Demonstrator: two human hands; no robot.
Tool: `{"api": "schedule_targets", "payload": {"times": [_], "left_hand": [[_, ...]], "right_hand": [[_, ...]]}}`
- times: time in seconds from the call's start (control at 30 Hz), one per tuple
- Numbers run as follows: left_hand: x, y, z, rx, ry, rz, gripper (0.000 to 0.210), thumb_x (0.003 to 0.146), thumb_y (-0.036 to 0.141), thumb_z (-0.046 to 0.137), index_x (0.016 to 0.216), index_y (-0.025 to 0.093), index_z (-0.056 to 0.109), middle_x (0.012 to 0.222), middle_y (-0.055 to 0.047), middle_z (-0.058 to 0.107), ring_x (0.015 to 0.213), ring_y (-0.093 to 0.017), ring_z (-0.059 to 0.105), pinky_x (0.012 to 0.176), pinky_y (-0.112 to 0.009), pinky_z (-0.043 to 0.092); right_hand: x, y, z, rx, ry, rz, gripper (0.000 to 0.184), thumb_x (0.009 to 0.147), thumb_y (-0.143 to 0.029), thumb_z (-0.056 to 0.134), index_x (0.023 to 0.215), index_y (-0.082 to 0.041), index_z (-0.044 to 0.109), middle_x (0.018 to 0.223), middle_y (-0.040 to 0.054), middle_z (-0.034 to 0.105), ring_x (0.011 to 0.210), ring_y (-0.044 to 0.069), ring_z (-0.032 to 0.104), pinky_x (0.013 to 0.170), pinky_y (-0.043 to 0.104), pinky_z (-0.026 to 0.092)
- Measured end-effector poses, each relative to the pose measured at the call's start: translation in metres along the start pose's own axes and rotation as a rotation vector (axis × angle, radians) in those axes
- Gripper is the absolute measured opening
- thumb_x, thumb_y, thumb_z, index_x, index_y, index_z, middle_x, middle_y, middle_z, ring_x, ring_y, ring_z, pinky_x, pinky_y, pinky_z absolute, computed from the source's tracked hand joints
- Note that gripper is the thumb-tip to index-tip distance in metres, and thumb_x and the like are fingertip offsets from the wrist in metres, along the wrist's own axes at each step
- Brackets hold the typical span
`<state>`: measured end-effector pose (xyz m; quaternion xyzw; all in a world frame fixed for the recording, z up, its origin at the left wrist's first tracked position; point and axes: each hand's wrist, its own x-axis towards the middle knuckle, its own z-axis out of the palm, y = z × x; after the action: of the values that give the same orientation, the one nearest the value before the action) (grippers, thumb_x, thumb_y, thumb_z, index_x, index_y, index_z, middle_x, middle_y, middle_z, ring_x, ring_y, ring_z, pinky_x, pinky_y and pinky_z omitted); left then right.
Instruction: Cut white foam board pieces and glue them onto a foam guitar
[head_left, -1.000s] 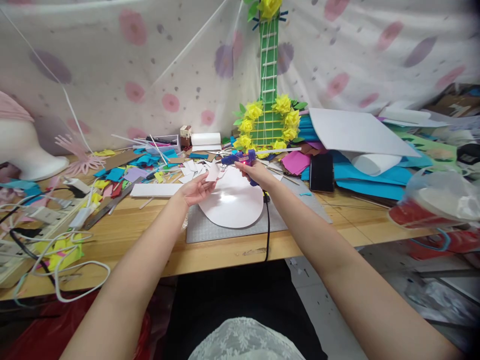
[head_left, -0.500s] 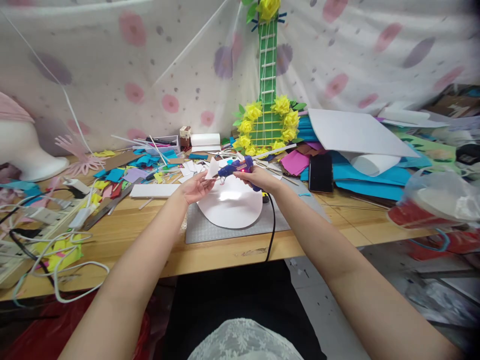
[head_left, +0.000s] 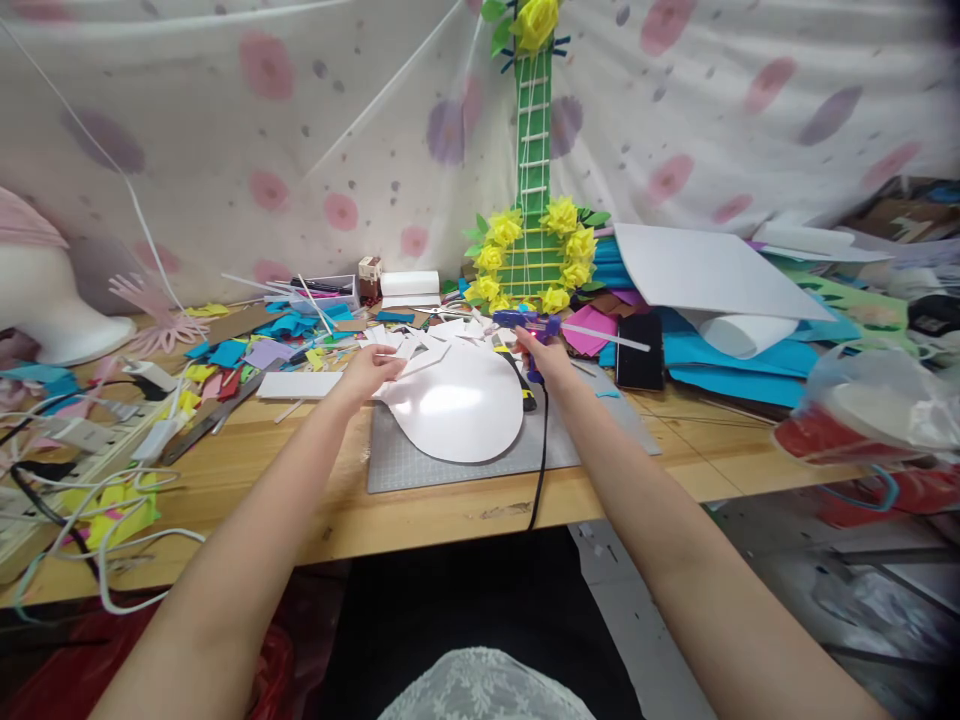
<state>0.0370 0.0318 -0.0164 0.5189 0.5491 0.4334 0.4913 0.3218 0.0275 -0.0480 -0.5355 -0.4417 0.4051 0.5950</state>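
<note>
My right hand [head_left: 546, 360] is wrapped round a blue glue gun [head_left: 529, 323], a translucent glue stick [head_left: 611, 338] poking out of its back and a black cord hanging below. The gun's nozzle points left, above the cutting mat's far side. My left hand [head_left: 372, 371] pinches a small white folded card piece [head_left: 424, 362] over the left edge of a large rounded white board [head_left: 457, 415]. This board lies flat on the grey cutting mat [head_left: 397, 470]. A yellow and black cutter [head_left: 529, 398] shows partly beside the board, below the glue gun.
Behind the mat stands a green paper guitar [head_left: 534, 150] with yellow flowers. Paper scraps, scissors and a ruler [head_left: 221, 415] crowd the left and back. A phone [head_left: 640, 350] and blue sheets [head_left: 735, 362] lie right. White cables [head_left: 112, 545] and a bagged red cup [head_left: 840, 420] flank the table.
The glue gun has moved right and up, away from the white card piece. My left hand has moved slightly left, lowering the piece towards the board.
</note>
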Motion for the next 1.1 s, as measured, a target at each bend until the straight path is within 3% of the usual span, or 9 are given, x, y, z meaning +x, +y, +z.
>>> {"api": "schedule_targets", "payload": {"times": [0.1,0.23,0.37,0.57,0.93,1.1], "left_hand": [[-0.006,-0.014,-0.010,0.266,0.092,0.149,0.034,0.061,0.022,0.072,0.090,0.018,0.056,0.081,-0.004,0.064,0.072,-0.015,0.059,0.068,-0.027,0.045],[-0.025,-0.036,-0.009,0.528,0.163,0.206,0.039,0.064,0.031,0.069,0.099,0.023,0.054,0.090,-0.005,0.063,0.077,-0.018,0.058,0.071,-0.031,0.044],[-0.038,-0.047,0.006,0.662,0.191,0.243,0.041,0.069,0.032,0.064,0.107,0.022,0.053,0.098,-0.008,0.063,0.083,-0.021,0.059,0.076,-0.034,0.044],[-0.032,-0.037,0.031,0.884,0.174,0.339,0.042,0.074,0.025,0.057,0.114,0.017,0.051,0.103,-0.007,0.062,0.097,-0.022,0.055,0.086,-0.035,0.043],[-0.005,-0.016,0.068,1.151,0.005,0.517,0.043,0.079,0.017,0.049,0.122,0.015,0.049,0.108,-0.007,0.062,0.105,-0.024,0.050,0.090,-0.035,0.042],[0.028,0.003,0.085,1.281,-0.252,0.763,0.047,0.081,0.012,0.044,0.128,0.018,0.044,0.110,-0.007,0.060,0.108,-0.021,0.049,0.091,-0.031,0.040]], "right_hand": [[-0.007,0.021,-0.020,0.131,0.080,0.024,0.041,0.058,-0.055,0.071,0.062,-0.017,0.056,0.055,-0.0009,0.057,0.037,0.004,0.039,0.032,0.017,0.032],[-0.017,0.038,-0.035,0.250,0.089,0.052,0.042,0.059,-0.056,0.069,0.063,-0.016,0.056,0.059,-0.0010,0.058,0.040,0.003,0.041,0.033,0.016,0.034],[-0.019,0.043,-0.034,0.261,0.097,0.068,0.042,0.058,-0.056,0.070,0.063,-0.016,0.057,0.058,-0.0013,0.058,0.039,0.003,0.041,0.033,0.015,0.034],[-0.017,0.045,-0.032,0.252,0.076,0.072,0.040,0.057,-0.053,0.072,0.062,-0.016,0.059,0.059,-0.0001,0.060,0.040,0.003,0.042,0.034,0.016,0.035],[-0.018,0.043,-0.033,0.282,0.079,0.067,0.038,0.058,-0.052,0.072,0.064,-0.017,0.057,0.061,-0.0009,0.061,0.040,0.003,0.042,0.034,0.017,0.035],[-0.018,0.041,-0.034,0.298,0.097,0.063,0.040,0.059,-0.054,0.070,0.063,-0.017,0.055,0.061,-0.0016,0.060,0.039,0.003,0.042,0.034,0.017,0.035]]}}
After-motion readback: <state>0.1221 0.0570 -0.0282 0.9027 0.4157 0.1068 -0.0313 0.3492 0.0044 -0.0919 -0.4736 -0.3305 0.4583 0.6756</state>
